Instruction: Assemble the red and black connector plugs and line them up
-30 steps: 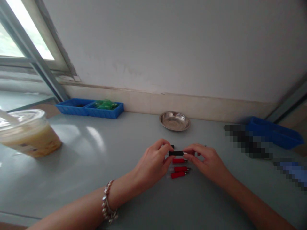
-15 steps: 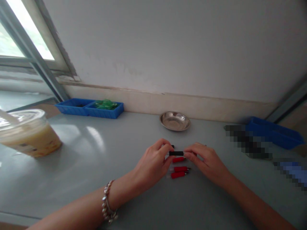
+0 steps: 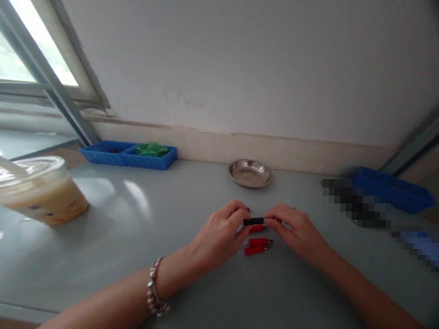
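Observation:
Between my two hands, just above the table, is a pen part with a black grip sleeve [image 3: 254, 221]. My left hand [image 3: 219, 235] pinches its left end, and the fingertips of my right hand [image 3: 297, 228] close on its right end. Both ends are mostly covered by the fingers. Directly below lie several red-gripped pen parts [image 3: 260, 241] with dark tips pointing right; my left fingers partly cover the upper one. A small black tip shows just behind my left fingers, its remainder hidden.
A shallow metal dish [image 3: 250, 173] stands near the wall. At the back left is a two-compartment blue tray [image 3: 151, 163] with green plastic inside. Another blue tray [image 3: 394, 192] and blurred-out items are at right. A drink cup [image 3: 44, 196] stands at left.
The black-gripped pen part has shifted very slightly right and down, with my left fingers moving a little along with it. My right hand stays almost still.

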Tool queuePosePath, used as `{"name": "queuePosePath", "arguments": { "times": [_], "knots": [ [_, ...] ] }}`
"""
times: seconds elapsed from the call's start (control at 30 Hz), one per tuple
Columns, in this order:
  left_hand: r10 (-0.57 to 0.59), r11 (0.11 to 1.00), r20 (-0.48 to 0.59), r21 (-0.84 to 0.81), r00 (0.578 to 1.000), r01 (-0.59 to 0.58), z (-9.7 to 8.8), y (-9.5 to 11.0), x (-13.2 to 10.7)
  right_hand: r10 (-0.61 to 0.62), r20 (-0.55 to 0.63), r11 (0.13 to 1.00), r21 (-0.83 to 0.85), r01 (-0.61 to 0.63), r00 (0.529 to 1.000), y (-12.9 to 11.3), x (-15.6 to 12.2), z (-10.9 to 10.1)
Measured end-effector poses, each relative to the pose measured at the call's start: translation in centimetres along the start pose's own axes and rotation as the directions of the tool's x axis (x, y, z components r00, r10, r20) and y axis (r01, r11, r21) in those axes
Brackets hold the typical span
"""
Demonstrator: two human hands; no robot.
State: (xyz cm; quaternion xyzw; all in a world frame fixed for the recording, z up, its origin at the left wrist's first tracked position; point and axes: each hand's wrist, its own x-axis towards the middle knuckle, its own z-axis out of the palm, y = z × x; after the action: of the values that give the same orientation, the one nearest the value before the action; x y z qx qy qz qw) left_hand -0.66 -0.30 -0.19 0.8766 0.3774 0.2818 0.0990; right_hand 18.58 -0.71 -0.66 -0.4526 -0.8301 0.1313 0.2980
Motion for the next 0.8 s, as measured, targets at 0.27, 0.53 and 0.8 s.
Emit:
{"name": "queuePosePath", "arguments": {
  "times": [0.27, 0.53, 0.8],
  "knots": [
    [0.029, 1.000, -0.025, 0.013, 0.999, -0.028, 0.1, -0.3, 0.1, 0.016, -0.030, 0.999, 0.035, -0.015, 0.999, 0.2, -0.1, 0.2],
    [0.075, 0.996, -0.011, 0.056, 0.997, -0.075, 0.3, -0.5, 0.0, -0.002, -0.050, 0.999, 0.036, 0.004, 0.999, 0.2, 0.0, 0.3],
    [-0.020, 0.998, -0.090, 0.059, 0.996, 0.026, 0.0, -1.8, 1.0, 0.159, -0.082, 0.986, -0.034, -0.163, 0.984, 1.6, -0.1, 0.8]
  ]
}}
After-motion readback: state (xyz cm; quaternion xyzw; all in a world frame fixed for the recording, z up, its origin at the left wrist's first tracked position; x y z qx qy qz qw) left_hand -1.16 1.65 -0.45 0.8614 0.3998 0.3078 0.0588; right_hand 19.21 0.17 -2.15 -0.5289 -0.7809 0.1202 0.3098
